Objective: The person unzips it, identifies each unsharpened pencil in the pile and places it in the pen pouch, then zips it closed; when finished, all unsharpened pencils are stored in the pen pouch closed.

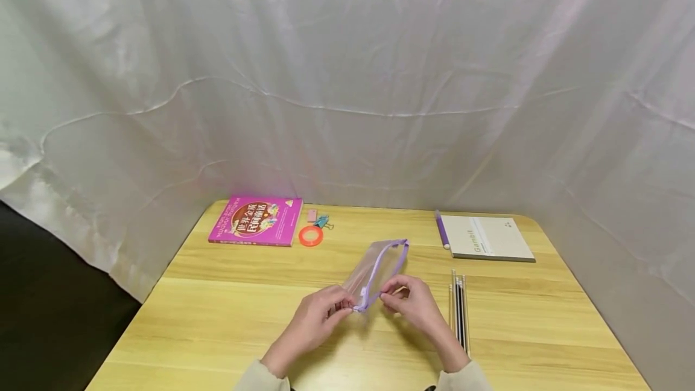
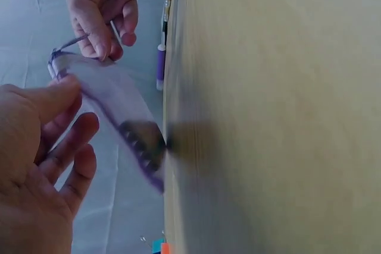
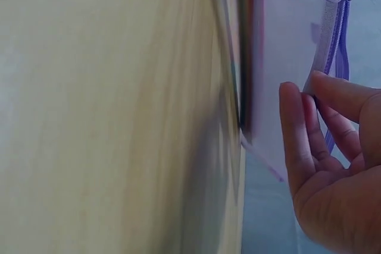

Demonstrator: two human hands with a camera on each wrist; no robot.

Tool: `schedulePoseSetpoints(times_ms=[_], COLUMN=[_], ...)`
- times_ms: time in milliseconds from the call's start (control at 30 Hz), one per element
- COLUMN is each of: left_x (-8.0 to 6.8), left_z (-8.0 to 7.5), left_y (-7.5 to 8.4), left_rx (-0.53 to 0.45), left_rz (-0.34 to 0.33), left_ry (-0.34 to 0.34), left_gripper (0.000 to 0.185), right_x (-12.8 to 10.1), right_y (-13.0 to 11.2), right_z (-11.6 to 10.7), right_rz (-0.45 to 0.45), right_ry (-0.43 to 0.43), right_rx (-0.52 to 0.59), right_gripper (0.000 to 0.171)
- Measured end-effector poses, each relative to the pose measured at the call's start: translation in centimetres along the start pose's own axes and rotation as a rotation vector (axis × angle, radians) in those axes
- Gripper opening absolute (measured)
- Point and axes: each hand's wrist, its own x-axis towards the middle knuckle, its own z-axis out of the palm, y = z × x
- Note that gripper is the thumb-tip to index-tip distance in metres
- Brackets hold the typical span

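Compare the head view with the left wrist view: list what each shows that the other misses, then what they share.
Only the head view shows the pink book, orange ring, notebook and the whole tabletop. Only the left wrist view shows the left palm and fingers close up, with the thumb on the pouch's end. Both show the clear purple-edged pouch held off the table between the left hand and right hand, plus the purple pen and pencils.

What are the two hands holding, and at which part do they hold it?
Both hands hold the clear zipper pouch by its near end: the left hand pinches the corner, and the right hand pinches the purple zipper edge.
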Motion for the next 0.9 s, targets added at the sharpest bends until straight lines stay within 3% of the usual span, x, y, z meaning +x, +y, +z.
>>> schedulePoseSetpoints(times_ms=[200, 433, 567, 767, 900], left_x=[0.4, 0.7, 0.8, 1.0, 1.1], left_z=[0.1, 0.2, 0.2, 0.4, 0.5], left_y=[-0.4, -0.3, -0.2, -0.3, -0.3], left_rx=[-0.051, -0.073, -0.023, -0.029, -0.055], left_rz=[-0.048, -0.084, -0.073, -0.047, -0.057], left_ry=[0.007, 0.051, 0.079, 0.099, 0.104], left_gripper=[0.009, 0.008, 0.006, 0.005, 0.011], right_x=[-0.5, -1.5, -2.6, -3.7, -4.0], right_y=[0.0, -1.0, -1.7, -1.9, -1.8], right_z=[0.1, 0.6, 1.3, 2.5, 2.8], right_rz=[0.050, -0.009, -0.091, -0.327, -0.364], right_ry=[-0.008, 0.013, 0.013, -0.081, -0.083], right_rx=[0.089, 0.108, 0.040, -0.128, -0.172], right_gripper=[0.025, 0.042, 0.039, 0.021, 0.017])
